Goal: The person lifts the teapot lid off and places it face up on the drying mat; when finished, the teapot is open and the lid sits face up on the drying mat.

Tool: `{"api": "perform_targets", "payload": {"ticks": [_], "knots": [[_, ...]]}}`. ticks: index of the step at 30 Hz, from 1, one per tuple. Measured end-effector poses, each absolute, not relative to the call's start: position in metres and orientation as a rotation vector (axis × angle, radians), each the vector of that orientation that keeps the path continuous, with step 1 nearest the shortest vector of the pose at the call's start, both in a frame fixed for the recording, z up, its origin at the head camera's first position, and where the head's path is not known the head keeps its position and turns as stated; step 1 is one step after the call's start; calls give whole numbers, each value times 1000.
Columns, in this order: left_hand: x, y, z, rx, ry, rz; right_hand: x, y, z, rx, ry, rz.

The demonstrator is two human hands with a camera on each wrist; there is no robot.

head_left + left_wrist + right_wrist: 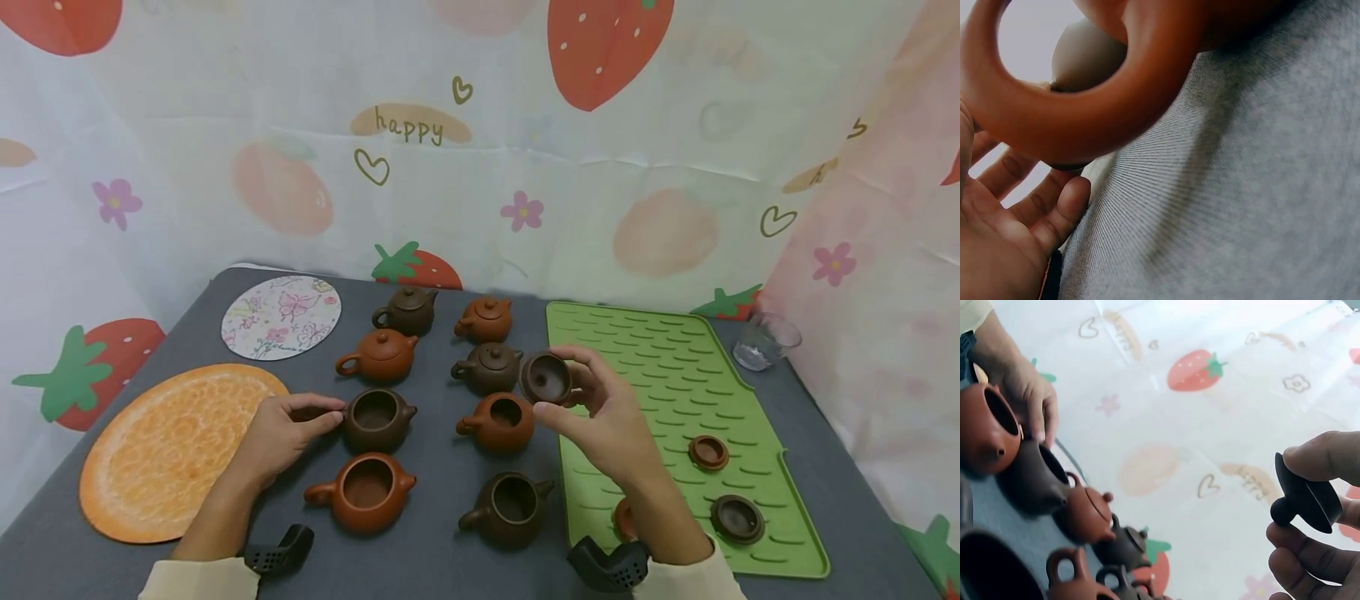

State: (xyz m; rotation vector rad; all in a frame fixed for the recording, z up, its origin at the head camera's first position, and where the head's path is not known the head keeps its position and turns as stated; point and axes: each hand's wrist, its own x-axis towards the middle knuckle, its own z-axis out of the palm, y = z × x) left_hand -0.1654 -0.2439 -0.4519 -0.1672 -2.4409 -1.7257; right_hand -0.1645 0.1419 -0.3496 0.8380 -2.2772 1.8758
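My left hand (279,437) pinches the handle side of a dark brown clay teapot (378,439) in the left row; its top is uncovered and the fingers hide the handle. In my right hand (600,421) is a dark brown teapot lid (546,379), its hollow underside facing the head camera, beside the right row. The right wrist view shows this lid (1307,500) on edge between thumb and fingers, its round knob toward the fingertips. An orange-brown lidless teapot (366,493) stands nearer me, and its ring handle (1079,125) crosses the left wrist view.
Other lidless teapots, one orange-brown (491,425) and one dark (506,529), stand in the right row; several lidded ones are behind. A green mat (645,358) bears small lids (738,519). A glass (765,342), orange round mat (180,450) and floral round mat (281,317) lie around.
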Motion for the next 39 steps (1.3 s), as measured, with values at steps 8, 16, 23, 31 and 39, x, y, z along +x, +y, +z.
{"api": "perform_targets", "payload": {"ticks": [8,16,23,31,39], "knots": [[-165,-244,-452,-179,-2440,-1724,-160,164,-353,823,-2238,1809],[-165,-245,-453,-178,-2442,-1718,-155,182,-353,716,-2300,1770],[-166,-245,-454,-181,-2445,-1709,-152,199,-358,587,-2358,1735],[-166,-245,-453,-168,-2450,-1706,-153,221,-371,500,-2394,1661],[-166,-245,-454,-170,-2442,-1712,-154,235,-388,378,-2496,1662]]}}
